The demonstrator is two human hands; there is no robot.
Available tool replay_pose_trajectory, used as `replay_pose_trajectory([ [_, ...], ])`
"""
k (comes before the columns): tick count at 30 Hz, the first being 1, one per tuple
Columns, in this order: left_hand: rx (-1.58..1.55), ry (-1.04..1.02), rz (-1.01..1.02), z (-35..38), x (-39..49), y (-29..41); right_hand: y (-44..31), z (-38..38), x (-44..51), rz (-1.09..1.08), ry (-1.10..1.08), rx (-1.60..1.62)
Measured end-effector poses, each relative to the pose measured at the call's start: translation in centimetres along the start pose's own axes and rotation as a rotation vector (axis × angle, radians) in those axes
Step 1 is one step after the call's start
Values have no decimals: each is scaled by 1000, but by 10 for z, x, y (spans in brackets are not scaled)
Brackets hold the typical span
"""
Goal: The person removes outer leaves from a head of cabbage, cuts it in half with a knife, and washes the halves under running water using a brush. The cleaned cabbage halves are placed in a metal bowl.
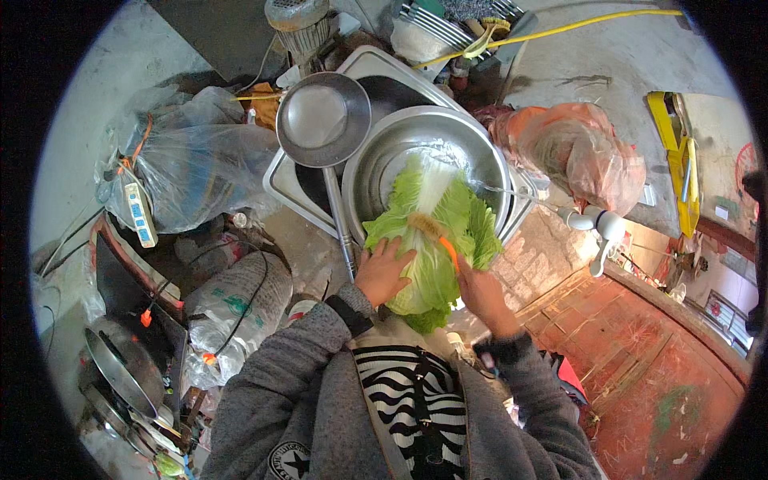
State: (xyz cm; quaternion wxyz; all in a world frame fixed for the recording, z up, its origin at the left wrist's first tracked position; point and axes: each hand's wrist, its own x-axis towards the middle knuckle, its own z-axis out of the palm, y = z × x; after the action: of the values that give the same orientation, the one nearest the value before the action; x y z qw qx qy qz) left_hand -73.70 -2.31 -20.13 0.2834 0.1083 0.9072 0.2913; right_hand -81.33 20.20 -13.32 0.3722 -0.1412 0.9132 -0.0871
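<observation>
A napa cabbage leaf lies over the near rim of a stainless steel basin, with more green leaves at its right side. My left hand rests on the leaf's left part, fingers spread. In my right hand is the orange handle of a brush. Its tan bristle head touches the middle of the leaf. A thin stream of water runs into the basin from a white tap on the right.
The basin stands on a steel sink. A long-handled metal ladle lies across the sink's left side. Plastic-wrapped bundles and a power strip are at left. Orange plastic bags lie right of the basin, beyond them a yellow tool.
</observation>
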Motion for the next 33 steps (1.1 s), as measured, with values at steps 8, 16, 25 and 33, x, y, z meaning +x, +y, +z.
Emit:
replay_pose_trajectory([
  [8, 8, 59, -26, 2, 6, -1, 58, 39, 44, -121, 200, 51],
  [16, -50, 143, -28, 10, -1, 4, 41, 18, 79, -51, 249, -121],
  [25, -119, 208, -7, 15, -2, 4, 79, 39, 101, -128, 402, -101],
  [33, -123, 248, 19, 17, 1, 1, 65, 26, 95, -142, 278, -167],
])
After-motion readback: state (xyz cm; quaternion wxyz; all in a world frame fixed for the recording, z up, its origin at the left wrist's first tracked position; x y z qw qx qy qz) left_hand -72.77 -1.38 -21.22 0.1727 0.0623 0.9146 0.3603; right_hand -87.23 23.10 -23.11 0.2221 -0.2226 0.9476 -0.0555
